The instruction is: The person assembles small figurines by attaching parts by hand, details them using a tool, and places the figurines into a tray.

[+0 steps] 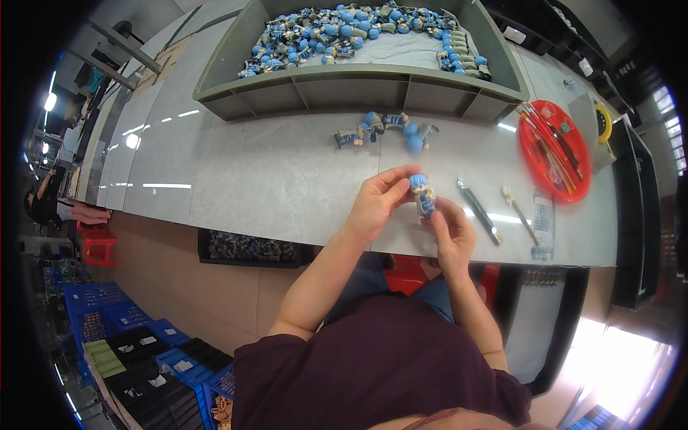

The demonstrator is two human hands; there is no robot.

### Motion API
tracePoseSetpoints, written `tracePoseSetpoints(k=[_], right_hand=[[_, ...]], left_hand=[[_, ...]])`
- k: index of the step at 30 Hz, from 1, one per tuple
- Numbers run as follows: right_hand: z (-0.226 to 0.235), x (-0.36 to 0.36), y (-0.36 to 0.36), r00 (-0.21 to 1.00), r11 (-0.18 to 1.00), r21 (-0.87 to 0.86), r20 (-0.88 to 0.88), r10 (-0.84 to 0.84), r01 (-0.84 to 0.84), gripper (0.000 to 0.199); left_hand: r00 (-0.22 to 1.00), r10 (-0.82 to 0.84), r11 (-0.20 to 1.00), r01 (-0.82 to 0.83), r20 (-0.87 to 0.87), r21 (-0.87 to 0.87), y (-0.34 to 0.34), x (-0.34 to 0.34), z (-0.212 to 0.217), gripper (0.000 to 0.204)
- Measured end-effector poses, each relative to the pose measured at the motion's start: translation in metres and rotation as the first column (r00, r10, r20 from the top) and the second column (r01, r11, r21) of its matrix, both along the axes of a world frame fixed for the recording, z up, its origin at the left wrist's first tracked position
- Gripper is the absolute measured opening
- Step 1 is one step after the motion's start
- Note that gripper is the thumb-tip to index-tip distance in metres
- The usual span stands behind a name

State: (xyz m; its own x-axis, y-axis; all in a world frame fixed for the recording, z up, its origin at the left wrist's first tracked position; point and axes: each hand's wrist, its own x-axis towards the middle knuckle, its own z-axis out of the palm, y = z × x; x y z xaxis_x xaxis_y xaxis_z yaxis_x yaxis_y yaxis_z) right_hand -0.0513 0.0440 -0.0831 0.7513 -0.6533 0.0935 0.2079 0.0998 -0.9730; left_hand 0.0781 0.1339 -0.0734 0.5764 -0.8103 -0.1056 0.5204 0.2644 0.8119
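Between my two hands, above the table's near edge, stands a small blue-haired figurine (423,198) with a blue and grey body, upright and facing me. My left hand (380,201) pinches it at the head with thumb and forefinger. Lower down, my right hand (453,231) grips it around the base. Several similar figurines (350,136) lie loose on the grey table (279,172) just beyond my hands. To the right of my right hand rest a utility knife (480,211) and a thin stick-like tool with a pale lump at its tip (521,215).
A large grey crate (358,89) full of blue-haired figurines spans the far side. At right sits a red oval tray (530,154) with brushes and small cups. Below the table's edge is a dark bin (251,249) of small parts. Another person (54,204) is far left.
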Motion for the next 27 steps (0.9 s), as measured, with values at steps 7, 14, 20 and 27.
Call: tracePoseSetpoints(k=[7, 14, 20, 27], right_hand=[[-0.007, 0.006, 0.005, 1.0, 0.996, -0.093, -0.017, -0.013, 0.011, 0.037], [-0.007, 0.011, 0.008, 0.999, 0.98, -0.194, -0.018, -0.04, 0.036, 0.041], [-0.01, 0.012, 0.009, 0.997, 0.96, -0.27, 0.001, -0.073, 0.071, 0.043], [-0.014, 0.011, 0.01, 0.994, 0.952, -0.287, 0.016, -0.104, 0.104, 0.041]], left_hand=[[1.0, 0.001, 1.0, -0.001, -0.009, -0.002, -0.001, 0.005, -0.005, 0.028], [1.0, -0.008, 1.0, 0.008, 0.016, -0.002, -0.003, 0.013, -0.01, 0.028], [1.0, -0.001, 1.0, 0.001, 0.023, 0.002, -0.003, 0.015, -0.012, 0.028], [0.999, -0.017, 1.0, 0.017, 0.028, 0.008, -0.004, 0.014, -0.012, 0.028]])
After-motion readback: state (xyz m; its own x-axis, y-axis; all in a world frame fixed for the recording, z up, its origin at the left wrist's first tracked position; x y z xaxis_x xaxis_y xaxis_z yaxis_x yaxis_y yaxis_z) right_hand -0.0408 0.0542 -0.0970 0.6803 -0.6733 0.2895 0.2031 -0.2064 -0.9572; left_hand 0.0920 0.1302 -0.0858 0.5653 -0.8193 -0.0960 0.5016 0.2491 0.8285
